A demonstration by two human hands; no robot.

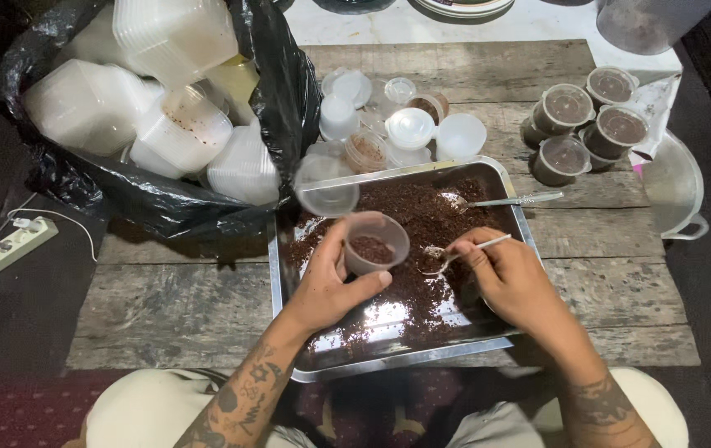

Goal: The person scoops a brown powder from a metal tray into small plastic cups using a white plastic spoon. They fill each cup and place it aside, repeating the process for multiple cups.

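Both hands grip: cup [375,242], spoon [447,257].

We see a weathered plank table [165,290] carrying everything. A steel tray [289,315] of dark crumbs sits on it at the near middle. Just beyond the tray lies a cluster of small clear cups and lids [409,129]. To the far right stand filled, lidded cups [571,124], close together. A black bag [148,195] stuffed with empty plastic containers rests on the left end, its edge touching the tray's corner. A metal pan [675,187] overhangs the right edge.
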